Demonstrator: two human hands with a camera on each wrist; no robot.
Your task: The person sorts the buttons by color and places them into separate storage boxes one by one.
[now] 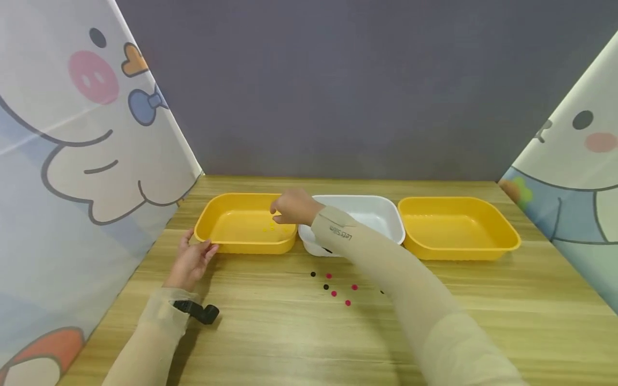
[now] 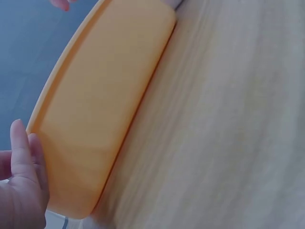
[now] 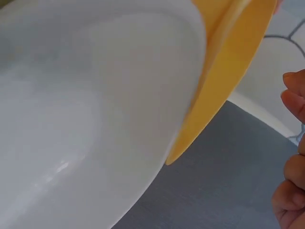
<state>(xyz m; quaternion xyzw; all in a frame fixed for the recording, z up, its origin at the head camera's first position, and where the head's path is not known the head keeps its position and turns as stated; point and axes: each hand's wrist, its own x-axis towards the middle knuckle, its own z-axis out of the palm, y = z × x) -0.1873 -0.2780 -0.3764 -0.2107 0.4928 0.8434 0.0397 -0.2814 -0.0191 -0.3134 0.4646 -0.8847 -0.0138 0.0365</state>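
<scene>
My left hand [image 1: 190, 262] holds the near left corner of a yellow tray [image 1: 251, 248], thumb and fingers on either side of the corner. Its fingertips [image 2: 21, 148] lie against the tray's rim in the left wrist view. Above the tray's right side hovers my right hand [image 1: 295, 206], fingers curled, with nothing visible between the fingertips. Small yellow pieces [image 1: 272, 227] lie on the tray's floor beneath it. The right forearm passes over a white tray [image 1: 381, 214], hiding part of it. In the right wrist view, the curled right fingers [image 3: 295, 167] appear beyond the white tray's edge.
Another yellow tray [image 1: 458, 230] stands at the right of the row. In front of the white tray lie several small pink discs [image 1: 354, 287] and black discs [image 1: 325, 287] on the wooden table [image 1: 270, 332]. A grey panel [image 1: 338, 96] rises behind; printed panels flank the table.
</scene>
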